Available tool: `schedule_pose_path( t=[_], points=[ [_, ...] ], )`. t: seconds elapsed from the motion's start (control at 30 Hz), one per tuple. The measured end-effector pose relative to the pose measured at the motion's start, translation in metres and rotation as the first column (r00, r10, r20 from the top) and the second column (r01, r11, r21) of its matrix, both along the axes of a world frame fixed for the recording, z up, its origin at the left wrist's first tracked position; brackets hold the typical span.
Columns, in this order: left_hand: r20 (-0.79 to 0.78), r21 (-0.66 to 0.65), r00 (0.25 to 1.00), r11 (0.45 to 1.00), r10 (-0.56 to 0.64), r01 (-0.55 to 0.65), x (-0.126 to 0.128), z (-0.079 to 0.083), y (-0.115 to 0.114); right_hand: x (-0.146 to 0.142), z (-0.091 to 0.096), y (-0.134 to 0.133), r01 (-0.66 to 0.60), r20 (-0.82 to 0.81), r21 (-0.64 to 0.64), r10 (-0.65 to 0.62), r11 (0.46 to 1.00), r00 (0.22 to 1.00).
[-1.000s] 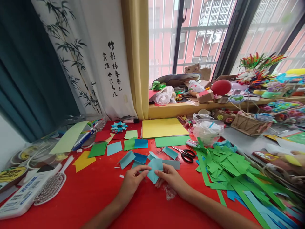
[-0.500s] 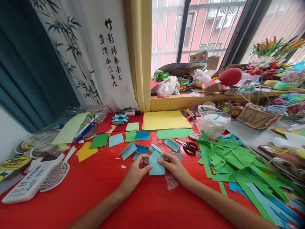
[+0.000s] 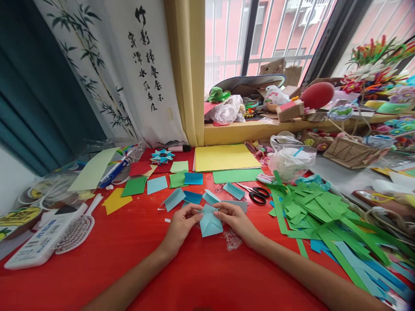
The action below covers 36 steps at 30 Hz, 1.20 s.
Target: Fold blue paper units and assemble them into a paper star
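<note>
Nearest the person, the red worktop shows as a smooth, slightly glossy surface on which both forearms are laid. The light blue paper is held at its middle, between the two hands. Against a second ago, when it was lifted as a skewed diamond, it is now turned point-away and pressed lower. Slanted flaps are seen meeting at a centre crease, so the folding is judged to have moved on by one stage.

The left hand is curled, its fingertips pinched on the paper's upper left edge. The right hand is closed likewise on the upper right edge. The paper looks thin, matte and sharply creased.

Just beyond, similar folded blue pieces are scattered, with black-handled scissors to the right beside a heap of green strips. Farther off, a flat yellow sheet and a spiky paper star are laid.
</note>
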<state>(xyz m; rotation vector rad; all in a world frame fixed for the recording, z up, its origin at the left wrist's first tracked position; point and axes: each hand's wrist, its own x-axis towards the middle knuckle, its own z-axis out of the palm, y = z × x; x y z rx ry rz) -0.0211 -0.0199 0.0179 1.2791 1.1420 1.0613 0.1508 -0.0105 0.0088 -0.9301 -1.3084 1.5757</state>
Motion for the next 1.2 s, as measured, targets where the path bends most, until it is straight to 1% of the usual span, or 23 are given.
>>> schedule_pose_path(
  t=[0.23, 0.4, 0.5, 0.63, 0.7, 0.83, 1.0, 1.1, 1.2],
  points=[
    [0.065, -0.066, 0.997, 0.997, 0.030, -0.026, 0.0005, 0.0014, -0.0013, 0.0016, -0.0002, -0.0009, 0.030, -0.025, -0.046, -0.032, 0.998, 0.999],
    [0.078, -0.102, 0.997, 0.995, 0.012, -0.004, -0.0001, 0.0041, -0.0014, 0.0018, 0.0000, -0.0010, 0.013, -0.059, -0.084, -0.018, 0.996, 0.998],
    [0.052, -0.071, 0.999, 0.997, -0.011, 0.014, -0.0011, 0.0046, -0.0006, 0.0019, -0.0008, -0.0001, 0.020, -0.076, -0.081, -0.026, 0.997, 0.997],
    [-0.024, -0.016, 1.000, 1.000, 0.012, -0.012, -0.0008, 0.0035, -0.0004, 0.0022, -0.0019, -0.0003, 0.052, -0.057, -0.055, -0.055, 0.997, 0.997],
    [-0.037, -0.001, 0.999, 1.000, -0.002, 0.002, -0.0008, 0.0025, -0.0004, 0.0024, -0.0017, -0.0008, 0.047, -0.063, -0.033, -0.049, 0.998, 0.997],
    [-0.030, 0.053, 0.996, 0.995, -0.080, 0.081, -0.0027, 0.0022, 0.0002, 0.0030, -0.0010, -0.0014, 0.027, -0.098, 0.018, -0.025, 0.999, 0.995],
    [-0.131, 0.084, 0.973, 0.975, -0.193, 0.204, -0.0055, 0.0064, 0.0007, 0.0041, -0.0027, -0.0014, 0.107, -0.049, 0.069, -0.103, 0.992, 0.993],
    [-0.177, 0.134, 0.962, 0.963, -0.208, 0.233, -0.0061, 0.0078, 0.0006, 0.0040, -0.0035, -0.0018, 0.149, -0.062, 0.025, -0.148, 0.988, 0.987],
    [-0.220, 0.185, 0.962, 0.962, -0.160, 0.202, -0.0065, 0.0064, 0.0009, 0.0032, -0.0034, -0.0021, 0.122, -0.106, -0.046, -0.126, 0.992, 0.986]
  ],
)
